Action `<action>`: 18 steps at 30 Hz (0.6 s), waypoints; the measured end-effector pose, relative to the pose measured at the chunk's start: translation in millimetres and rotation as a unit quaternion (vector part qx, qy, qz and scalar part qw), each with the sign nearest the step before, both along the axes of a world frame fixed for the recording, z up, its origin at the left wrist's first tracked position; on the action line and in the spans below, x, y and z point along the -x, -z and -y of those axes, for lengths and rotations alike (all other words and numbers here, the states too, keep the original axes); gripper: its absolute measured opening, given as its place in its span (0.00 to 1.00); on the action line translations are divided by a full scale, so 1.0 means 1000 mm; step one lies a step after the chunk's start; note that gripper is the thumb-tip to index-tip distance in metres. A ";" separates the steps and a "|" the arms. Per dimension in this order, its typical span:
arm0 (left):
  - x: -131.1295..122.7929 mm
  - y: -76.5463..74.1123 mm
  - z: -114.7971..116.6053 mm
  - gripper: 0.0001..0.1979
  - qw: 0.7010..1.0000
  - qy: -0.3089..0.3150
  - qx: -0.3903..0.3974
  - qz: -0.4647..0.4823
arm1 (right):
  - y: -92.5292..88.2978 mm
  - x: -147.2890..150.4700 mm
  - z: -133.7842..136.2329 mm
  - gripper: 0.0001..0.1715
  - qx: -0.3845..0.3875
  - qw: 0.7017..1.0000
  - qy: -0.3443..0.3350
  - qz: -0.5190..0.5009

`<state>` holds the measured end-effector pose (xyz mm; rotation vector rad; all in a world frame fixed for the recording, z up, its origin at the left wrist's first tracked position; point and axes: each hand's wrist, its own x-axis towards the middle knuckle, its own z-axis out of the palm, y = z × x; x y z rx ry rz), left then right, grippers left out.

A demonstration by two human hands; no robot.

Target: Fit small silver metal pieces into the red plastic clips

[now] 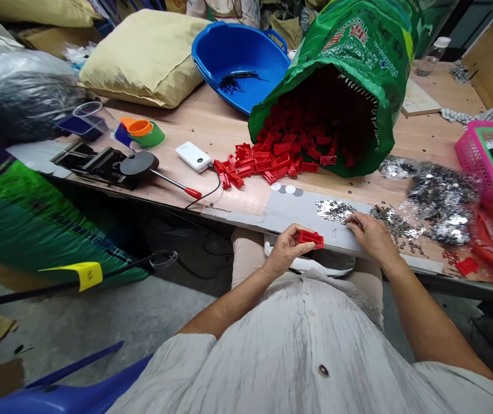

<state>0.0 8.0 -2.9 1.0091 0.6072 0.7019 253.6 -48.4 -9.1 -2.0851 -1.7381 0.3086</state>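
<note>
My left hand (pixel 287 250) grips a red plastic housing (pixel 311 239), hollow and box-shaped, just over the table's front edge. On the grey sheet (pixel 289 211), my right hand (pixel 371 236) has its thumb and fingertips drawn together at the edge of a pile of small flat silver metal pieces (pixel 335 211). Whatever is between those fingertips is too small to make out. Beyond that hand lies a second heap of metal pieces (pixel 395 223). Many more red housings (pixel 268 158) spill out of a green woven sack (pixel 384 126) lying on its side.
A hand press (pixel 138 164) with a red-tipped lever stands at the left, near a white power bank (pixel 193 156). Behind are a blue basin (pixel 240 63) and a stuffed beige sack (pixel 143 57). A plastic bag of metal pieces (pixel 445 198) and a pink basket (pixel 473 155) are at the right.
</note>
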 end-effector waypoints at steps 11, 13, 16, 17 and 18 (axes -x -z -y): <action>-0.002 0.002 -0.002 0.19 0.998 -0.032 0.055 0.007 | 0.003 0.004 -0.007 0.04 -0.004 1.000 0.024 0.014; -0.002 0.003 -0.003 0.20 0.998 -0.035 0.054 0.003 | 0.002 0.004 -0.005 0.05 -0.013 0.999 0.043 -0.006; -0.002 0.005 -0.003 0.23 0.998 -0.035 0.052 0.012 | -0.001 0.003 -0.002 0.06 -0.024 0.997 0.069 -0.039; -0.003 0.005 -0.004 0.24 0.998 -0.033 0.052 0.018 | -0.001 0.003 -0.001 0.06 -0.026 0.996 0.070 -0.047; -0.003 0.005 -0.003 0.25 0.998 -0.032 0.052 0.023 | -0.001 0.003 0.000 0.06 -0.026 0.996 0.066 -0.052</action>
